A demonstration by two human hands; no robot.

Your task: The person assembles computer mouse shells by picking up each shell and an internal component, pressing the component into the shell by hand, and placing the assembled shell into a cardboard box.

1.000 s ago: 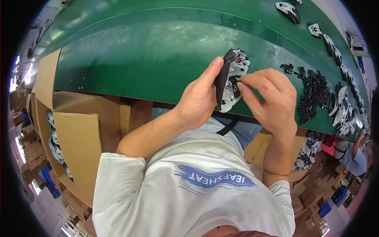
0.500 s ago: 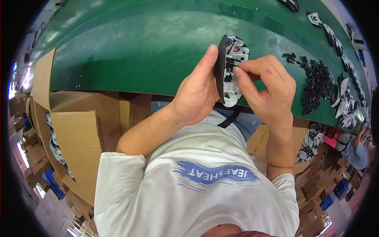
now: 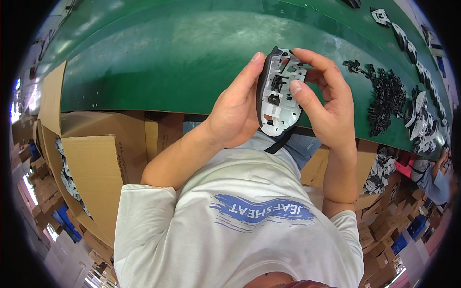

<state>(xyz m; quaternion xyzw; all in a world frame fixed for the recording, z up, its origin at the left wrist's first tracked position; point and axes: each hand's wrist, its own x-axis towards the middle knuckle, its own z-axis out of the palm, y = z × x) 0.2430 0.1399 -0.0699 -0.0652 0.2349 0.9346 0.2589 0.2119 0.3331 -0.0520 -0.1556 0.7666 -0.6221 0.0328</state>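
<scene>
A curved plastic shell (image 3: pixel 280 108), black outside and white inside, is held up over the table's near edge with its hollow face showing. Small black plastic parts (image 3: pixel 277 84) sit along its middle. My left hand (image 3: pixel 236 110) grips the shell by its black outer side, thumb pointing up along it. At the opposite side, my right hand (image 3: pixel 331 98) is closed on the rim, with the thumb over the white inside and the index finger at the top end. Its other fingers are partly hidden behind the shell.
On the green table (image 3: pixel 158 62), a heap of small black parts (image 3: pixel 384 101) lies to the right. Beyond it stand white-and-black shells (image 3: pixel 418 115) and a long row of similar ones (image 3: pixel 399 36). Open cardboard boxes (image 3: pixel 91 163) flank me. Another person (image 3: pixel 432 182) is at far right.
The shell has turned to show more of its inside. My right hand has gone from pinching at a black part in the shell to holding its right rim.
</scene>
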